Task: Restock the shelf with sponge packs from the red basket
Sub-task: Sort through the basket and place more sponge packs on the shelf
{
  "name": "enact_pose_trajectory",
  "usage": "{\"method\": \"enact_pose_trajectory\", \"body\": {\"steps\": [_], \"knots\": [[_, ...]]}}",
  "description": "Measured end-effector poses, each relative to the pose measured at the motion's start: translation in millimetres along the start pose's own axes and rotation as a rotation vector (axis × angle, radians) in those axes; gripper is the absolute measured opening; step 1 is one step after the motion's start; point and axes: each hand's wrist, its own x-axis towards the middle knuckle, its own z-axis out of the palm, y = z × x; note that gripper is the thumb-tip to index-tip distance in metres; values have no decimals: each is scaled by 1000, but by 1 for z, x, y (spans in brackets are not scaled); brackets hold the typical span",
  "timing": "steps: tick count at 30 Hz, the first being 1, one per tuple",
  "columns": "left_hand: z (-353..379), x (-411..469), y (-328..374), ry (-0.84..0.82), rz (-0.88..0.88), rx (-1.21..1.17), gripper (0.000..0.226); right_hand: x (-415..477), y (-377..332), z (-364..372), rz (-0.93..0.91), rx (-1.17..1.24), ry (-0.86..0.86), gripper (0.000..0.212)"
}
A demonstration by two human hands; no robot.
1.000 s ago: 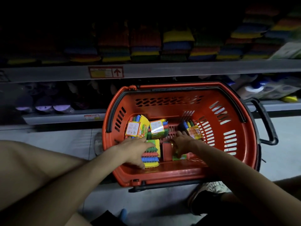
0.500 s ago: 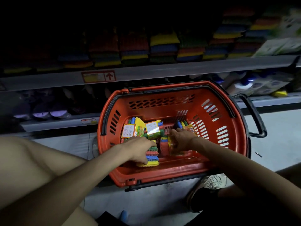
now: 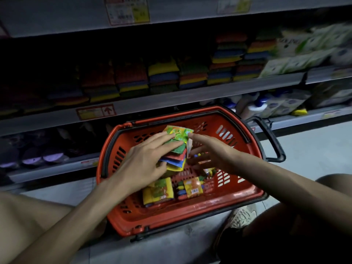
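the left hand (image 3: 147, 164) fingers clamp a sponge pack (image 3: 176, 149) above the red basket (image 3: 171, 216); right hand (image 3: 211, 153) fingers spread, steadying its edge; it looks light, squashy and film-slick; best gripped across its flat faces.

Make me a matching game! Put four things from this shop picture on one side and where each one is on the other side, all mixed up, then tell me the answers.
Things:
1. Left hand
2. Red basket
3. Price tag with arrow
4. Yellow sponge pack

Places:
A. On the shelf edge
B. Lying in the basket bottom
C. On the floor before the shelves
D. Holding a stack of sponge packs

Pairs: 1-D, 2-C, 3-A, 4-B
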Motion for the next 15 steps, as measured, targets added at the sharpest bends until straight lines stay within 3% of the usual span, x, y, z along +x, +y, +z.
{"method": "enact_pose_trajectory", "body": {"steps": [4,6,8,10,12,13,15], "knots": [[3,2,7,107,94,-6,68,-14,-7,6,-25,263,-20,41],[4,3,10,101,48,-157,59,-9,-4,8,-34,308,31,52],[5,5,13,167,-106,-410,55,-2,0,6,-54,295,59,68],[7,10,12,216,-367,-580,69,1,0,5,-89,294,42,74],[6,15,12,102,-660,-769,89,3,1,6,-129,304,3,68],[5,17,12,38,-777,-919,89,4,1,8,-149,305,-26,67],[2,19,12,-16,-923,-1187,66,10,-1,10,-190,297,-108,62]]}}
